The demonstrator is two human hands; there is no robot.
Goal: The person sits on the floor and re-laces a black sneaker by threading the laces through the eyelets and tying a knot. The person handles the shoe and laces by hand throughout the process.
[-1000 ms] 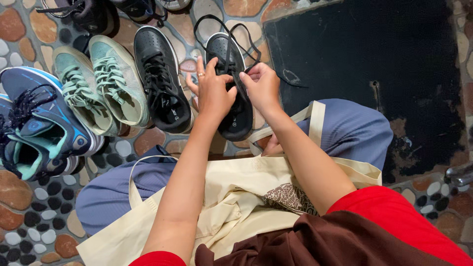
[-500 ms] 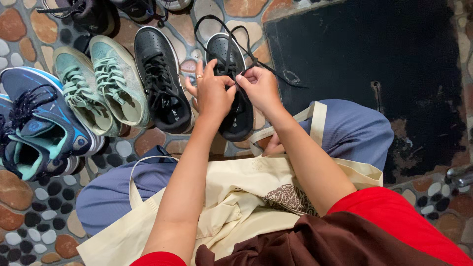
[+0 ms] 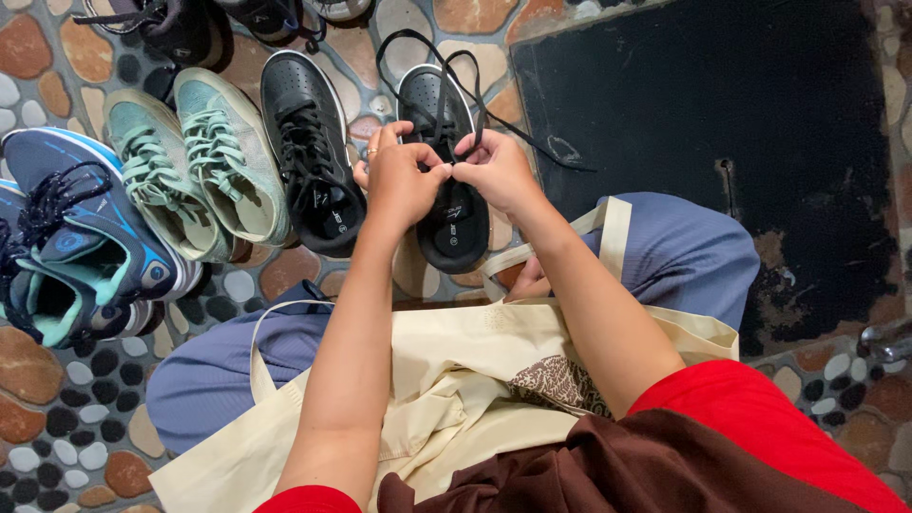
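While a cream cloth tote bag with a brown patterned patch (image 3: 475, 399) lies across the person's lap, its long handles looping over blue-grey trousers, no box or sign shows anywhere; the only label in sight is a small pale mark on the insole of the black low-top sneaker with black laces (image 3: 454, 223). The floor is a pebble mosaic of brown, white and black stones (image 3: 66, 418), with a dark worn mat (image 3: 722, 114) to the right. That black sneaker stands toe away from the person, directly under both hands. The left hand (image 3: 397, 180), a ring on one finger, and the right hand (image 3: 496, 169) meet fingertip to fingertip above its tongue, each pinched closed on a strand of the black lace (image 3: 418, 52), which loops out beyond the toe. Just left stands its matching black sneaker (image 3: 309, 142), then a mint-green pair (image 3: 195, 166) and a navy-and-teal running shoe (image 3: 81, 252)
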